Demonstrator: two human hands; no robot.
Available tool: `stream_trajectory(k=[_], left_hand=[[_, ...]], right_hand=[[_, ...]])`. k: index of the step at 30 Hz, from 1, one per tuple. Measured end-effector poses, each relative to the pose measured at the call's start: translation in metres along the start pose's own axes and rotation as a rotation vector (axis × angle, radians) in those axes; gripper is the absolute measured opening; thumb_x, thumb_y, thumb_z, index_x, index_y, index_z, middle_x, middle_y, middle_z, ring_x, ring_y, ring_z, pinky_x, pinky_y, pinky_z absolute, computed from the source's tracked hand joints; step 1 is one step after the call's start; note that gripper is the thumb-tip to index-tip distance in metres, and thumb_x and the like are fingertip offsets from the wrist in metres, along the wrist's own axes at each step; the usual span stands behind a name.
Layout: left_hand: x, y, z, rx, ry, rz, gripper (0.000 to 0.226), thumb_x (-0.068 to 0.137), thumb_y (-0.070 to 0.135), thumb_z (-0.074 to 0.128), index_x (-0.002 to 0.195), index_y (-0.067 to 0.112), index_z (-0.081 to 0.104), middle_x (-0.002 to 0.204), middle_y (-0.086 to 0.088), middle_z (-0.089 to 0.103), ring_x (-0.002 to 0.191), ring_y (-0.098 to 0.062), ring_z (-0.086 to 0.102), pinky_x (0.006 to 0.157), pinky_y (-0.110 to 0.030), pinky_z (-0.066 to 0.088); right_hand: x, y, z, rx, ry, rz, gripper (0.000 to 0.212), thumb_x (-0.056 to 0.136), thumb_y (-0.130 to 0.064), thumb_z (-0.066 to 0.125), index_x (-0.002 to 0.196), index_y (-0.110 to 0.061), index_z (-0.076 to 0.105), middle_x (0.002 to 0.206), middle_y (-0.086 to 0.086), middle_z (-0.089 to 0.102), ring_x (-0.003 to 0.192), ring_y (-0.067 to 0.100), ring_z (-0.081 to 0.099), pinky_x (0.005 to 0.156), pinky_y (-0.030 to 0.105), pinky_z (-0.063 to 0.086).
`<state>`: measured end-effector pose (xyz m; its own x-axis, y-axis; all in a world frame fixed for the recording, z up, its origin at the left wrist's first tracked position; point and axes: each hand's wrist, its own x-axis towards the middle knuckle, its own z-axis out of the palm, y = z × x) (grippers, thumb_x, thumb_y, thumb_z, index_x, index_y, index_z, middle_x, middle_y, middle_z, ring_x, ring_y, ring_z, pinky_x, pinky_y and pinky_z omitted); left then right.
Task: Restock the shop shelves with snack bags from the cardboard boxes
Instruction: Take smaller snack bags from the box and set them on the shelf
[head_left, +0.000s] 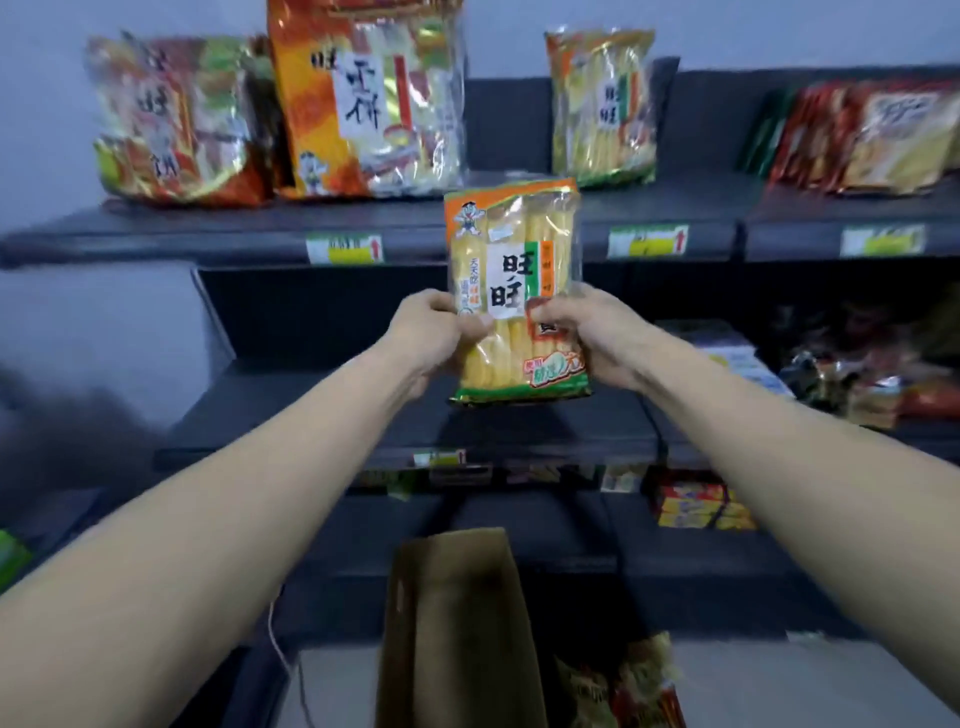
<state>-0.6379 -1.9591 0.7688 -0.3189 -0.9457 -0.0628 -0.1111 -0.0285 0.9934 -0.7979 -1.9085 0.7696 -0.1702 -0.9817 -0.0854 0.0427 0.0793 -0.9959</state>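
Note:
A yellow, orange and green rice cracker bag (511, 249) is held upright in front of the dark shelves, level with the top shelf's front edge (249, 234). My left hand (436, 332) grips its lower left side and my right hand (587, 332) its lower right side. On the top shelf stand a matching bag (602, 104), a large orange bag (369, 98) and a blurred orange bag (171, 119) at the left. The cardboard box (457, 623) stands open below, with more snack bags (623, 691) inside.
Red and yellow bags (862, 135) fill the top shelf's right section. The middle shelf (363, 410) shows bare board in front of me, with dark packets (852, 374) at its right. Lower down lie yellow and red packs (701, 506). Price tags line the shelf edges.

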Motion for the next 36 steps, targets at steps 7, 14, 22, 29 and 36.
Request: stream_trajectory(k=[7, 14, 22, 29, 36], left_hand=[[0.036, 0.104, 0.045, 0.008, -0.019, 0.249, 0.031, 0.085, 0.002, 0.064, 0.112, 0.009, 0.05, 0.095, -0.001, 0.058, 0.089, -0.023, 0.062, 0.078, -0.042, 0.055], [0.108, 0.15, 0.098, 0.022, 0.031, 0.401, 0.04, 0.084, -0.006, 0.062, 0.122, 0.004, 0.051, 0.083, 0.008, 0.051, 0.083, -0.011, 0.053, 0.059, -0.017, 0.044], [0.2, 0.142, 0.14, 0.115, 0.107, 0.388, 0.04, 0.083, -0.005, 0.063, 0.122, 0.003, 0.054, 0.097, -0.002, 0.054, 0.086, -0.015, 0.052, 0.05, -0.008, 0.043], [0.25, 0.136, 0.157, 0.155, 0.163, 0.352, 0.04, 0.086, 0.002, 0.063, 0.125, 0.007, 0.054, 0.096, -0.003, 0.06, 0.085, -0.015, 0.056, 0.07, -0.023, 0.049], [0.264, 0.13, 0.162, 0.105, 0.126, 0.21, 0.024, 0.086, 0.002, 0.064, 0.108, 0.007, 0.054, 0.101, -0.013, 0.063, 0.06, -0.012, 0.054, 0.046, -0.019, 0.046]], right_hand=[[0.022, -0.094, -0.049, -0.144, 0.264, -0.272, 0.045, 0.085, 0.002, 0.061, 0.126, -0.007, 0.045, 0.104, 0.007, 0.066, 0.082, 0.019, 0.067, 0.07, 0.035, 0.059], [0.076, -0.142, -0.103, -0.28, 0.448, -0.4, 0.054, 0.085, -0.001, 0.064, 0.132, -0.004, 0.039, 0.118, 0.006, 0.057, 0.093, 0.016, 0.062, 0.075, 0.033, 0.057], [0.154, -0.137, -0.158, -0.404, 0.501, -0.349, 0.044, 0.088, -0.003, 0.062, 0.127, -0.005, 0.042, 0.111, 0.002, 0.055, 0.076, 0.01, 0.055, 0.049, 0.017, 0.042], [0.204, -0.124, -0.186, -0.44, 0.436, -0.265, 0.048, 0.086, -0.006, 0.064, 0.129, -0.004, 0.042, 0.111, 0.004, 0.058, 0.073, 0.009, 0.056, 0.062, 0.021, 0.052], [0.225, -0.118, -0.193, -0.49, 0.43, -0.265, 0.044, 0.091, -0.027, 0.058, 0.127, -0.006, 0.044, 0.111, 0.004, 0.056, 0.084, 0.014, 0.055, 0.065, 0.024, 0.047]])
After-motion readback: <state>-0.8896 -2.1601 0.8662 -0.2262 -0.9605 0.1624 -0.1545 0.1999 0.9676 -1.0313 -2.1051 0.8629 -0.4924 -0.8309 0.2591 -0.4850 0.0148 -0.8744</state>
